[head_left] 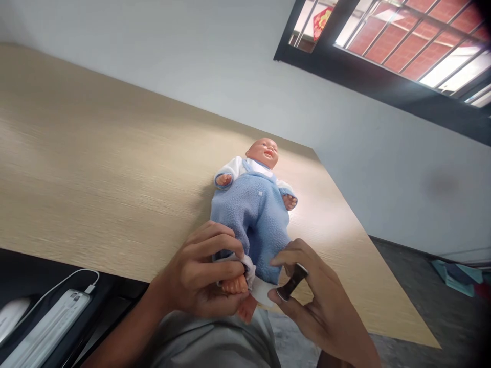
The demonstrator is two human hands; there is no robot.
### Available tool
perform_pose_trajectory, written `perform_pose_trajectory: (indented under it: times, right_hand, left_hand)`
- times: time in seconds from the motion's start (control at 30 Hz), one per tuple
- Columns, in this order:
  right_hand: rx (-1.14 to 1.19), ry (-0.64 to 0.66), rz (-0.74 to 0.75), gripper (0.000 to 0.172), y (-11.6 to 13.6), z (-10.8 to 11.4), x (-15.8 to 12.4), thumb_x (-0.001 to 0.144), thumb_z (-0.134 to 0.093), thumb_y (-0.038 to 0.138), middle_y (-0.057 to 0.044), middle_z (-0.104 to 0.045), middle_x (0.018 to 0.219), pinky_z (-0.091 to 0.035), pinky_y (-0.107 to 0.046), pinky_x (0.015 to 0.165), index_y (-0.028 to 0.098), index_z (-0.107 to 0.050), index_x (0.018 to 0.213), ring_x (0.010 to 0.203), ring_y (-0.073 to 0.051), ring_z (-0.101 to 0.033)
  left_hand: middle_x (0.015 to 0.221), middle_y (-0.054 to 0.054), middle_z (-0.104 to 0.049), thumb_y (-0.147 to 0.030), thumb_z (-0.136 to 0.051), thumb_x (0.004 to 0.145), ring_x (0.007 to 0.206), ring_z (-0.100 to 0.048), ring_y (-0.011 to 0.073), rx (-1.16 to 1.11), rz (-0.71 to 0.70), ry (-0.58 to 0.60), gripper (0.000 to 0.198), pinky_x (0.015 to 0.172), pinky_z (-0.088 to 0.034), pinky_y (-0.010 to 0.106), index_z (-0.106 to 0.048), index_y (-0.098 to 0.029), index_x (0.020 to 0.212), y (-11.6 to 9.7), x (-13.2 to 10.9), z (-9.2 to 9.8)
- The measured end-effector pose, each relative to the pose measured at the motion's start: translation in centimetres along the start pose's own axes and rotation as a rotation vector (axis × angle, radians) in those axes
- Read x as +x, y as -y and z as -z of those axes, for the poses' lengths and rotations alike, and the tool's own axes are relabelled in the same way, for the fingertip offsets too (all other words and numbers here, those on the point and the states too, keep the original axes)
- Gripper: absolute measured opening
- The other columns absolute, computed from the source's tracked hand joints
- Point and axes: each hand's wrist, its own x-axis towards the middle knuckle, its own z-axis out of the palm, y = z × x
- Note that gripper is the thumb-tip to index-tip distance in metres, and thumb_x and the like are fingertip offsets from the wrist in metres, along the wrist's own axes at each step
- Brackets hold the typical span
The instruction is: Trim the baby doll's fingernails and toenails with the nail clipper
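Blue doll (241, 202): apparently being worked at the feet (235, 285); next move calls for a steady left pinch.
Left hand (209, 268): pinching pale cloth (250, 270), lower centre.
Right hand (320, 301): thumb and fingers gripping a dark piece (293, 282).
Doll's place: mid-frame, face up, legs between the hands.

An indoor room, either a home or an office; which of the two cannot be told. A pale wood-grain worktop (115, 153) extends beyond the left grip (207, 271) and the right grip (312, 294) to a plain whitish wall (192, 56). Far up and right of the right grip, a dark-framed, barred window (318, 53) shows reddish walling (383, 38) and a red-and-gold decoration (321, 23) outside. Left of the left grip, a white cable (72, 275) plugs into a long white unit (49, 327). Grey floor (406, 291) lies rightward of the right grip.
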Motion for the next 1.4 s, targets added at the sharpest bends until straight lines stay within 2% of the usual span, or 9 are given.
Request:
perform_pose_trajectory:
  times: [0.13, 0.33, 0.43, 0.57, 0.67, 0.87, 1.03, 1.17, 1.4]
  right_hand:
    - [-0.117, 0.004, -0.013, 0.045, 0.0, 0.4, 0.1, 0.085, -0.075, 0.024, 0.002, -0.056, 0.086, -0.051, -0.025, 0.063, 0.027, -0.054, 0.125, 0.073, -0.014, -0.057]
    - [0.129, -0.129, 0.06, 0.037, 0.1, 0.3, -0.4, 0.083, -0.074, 0.014, -0.001, -0.057, 0.086, -0.053, -0.026, 0.059, 0.024, -0.061, 0.116, 0.071, -0.015, -0.057]
    - [0.266, -0.22, 0.159, 0.035, 0.4, -0.1, -0.4, 0.083, -0.077, 0.017, -0.006, -0.065, 0.094, -0.061, -0.03, 0.066, 0.022, -0.062, 0.114, 0.082, -0.019, -0.067]
    - [0.277, -0.348, 0.385, 0.033, 0.7, -1.4, -0.1, 0.089, -0.073, 0.025, -0.007, -0.073, 0.096, -0.066, -0.039, 0.084, 0.021, -0.061, 0.12, 0.089, -0.021, -0.075]
    - [0.192, -0.29, 0.491, 0.037, 0.1, -2.4, 0.0, 0.091, -0.07, 0.033, -0.011, -0.077, 0.104, -0.063, -0.05, 0.093, 0.018, -0.057, 0.123, 0.102, -0.027, -0.075]
    - [0.112, -0.233, 0.542, 0.029, -1.1, -3.2, -0.3, 0.093, -0.067, 0.04, -0.014, -0.077, 0.106, -0.066, -0.046, 0.085, 0.018, -0.054, 0.109, 0.116, -0.033, -0.069]
    - [-0.052, -0.183, 0.515, 0.018, 0.4, -2.4, -0.1, 0.094, -0.067, 0.028, -0.011, -0.079, 0.099, -0.067, -0.041, 0.082, 0.019, -0.054, 0.086, 0.112, -0.031, -0.071]
    - [-0.164, -0.189, 0.438, 0.01, 2.2, -2.1, -0.6, 0.091, -0.067, 0.018, -0.009, -0.079, 0.102, -0.067, -0.039, 0.082, 0.019, -0.057, 0.091, 0.109, -0.029, -0.073]
    - [-0.179, -0.097, 0.273, 0.025, 3.5, -1.7, -1.8, 0.083, -0.075, 0.018, -0.005, -0.074, 0.12, -0.064, -0.046, 0.096, 0.028, -0.066, 0.104, 0.117, -0.03, -0.069]
  left_hand:
    - [0.09, 0.008, -0.065, -0.016, -0.072, 0.075, 0.087, -0.059, 0.0193, -0.007, 0.004, -0.001, 0.009, 0.078, -0.054, 0.037, -0.066, -0.014, 0.082, -0.1, 0.1, 0.0]
    - [0.09, 0.007, -0.064, -0.015, -0.074, 0.072, 0.087, -0.059, 0.0194, -0.002, 0.014, 0.006, 0.012, 0.078, -0.054, 0.037, -0.066, -0.015, 0.082, 0.0, 0.1, 0.0]
    - [0.089, 0.007, -0.065, -0.013, -0.072, 0.071, 0.085, -0.059, 0.0188, 0.0, 0.027, 0.01, 0.012, 0.078, -0.054, 0.036, -0.066, -0.016, 0.08, -0.1, 0.1, 0.0]
    - [0.09, 0.008, -0.066, -0.014, -0.071, 0.072, 0.086, -0.059, 0.0192, 0.0, 0.02, 0.003, 0.01, 0.079, -0.054, 0.037, -0.066, -0.015, 0.081, -0.1, 0.2, 0.0]
    - [0.092, 0.008, -0.066, -0.02, -0.07, 0.075, 0.086, -0.06, 0.02, 0.002, 0.011, 0.0, 0.009, 0.079, -0.055, 0.039, -0.066, -0.016, 0.083, 0.0, 0.2, 0.0]
    - [0.09, 0.008, -0.067, -0.02, -0.07, 0.078, 0.082, -0.06, 0.0186, 0.012, 0.015, -0.002, 0.007, 0.078, -0.056, 0.039, -0.065, -0.017, 0.082, 0.0, 0.2, 0.0]
    - [0.089, 0.007, -0.067, -0.021, -0.068, 0.08, 0.083, -0.06, 0.0187, 0.018, 0.019, 0.005, 0.005, 0.078, -0.056, 0.038, -0.065, -0.017, 0.083, -0.1, 0.3, 0.1]
    - [0.09, 0.008, -0.066, -0.023, -0.072, 0.08, 0.085, -0.059, 0.0198, 0.0, 0.008, 0.029, 0.01, 0.078, -0.056, 0.039, -0.066, -0.015, 0.084, 0.0, 0.1, 0.2]
    - [0.093, 0.008, -0.066, -0.025, -0.069, 0.086, 0.089, -0.06, 0.0205, 0.009, -0.004, 0.06, 0.01, 0.08, -0.058, 0.038, -0.066, -0.016, 0.087, 0.2, -0.1, 0.0]
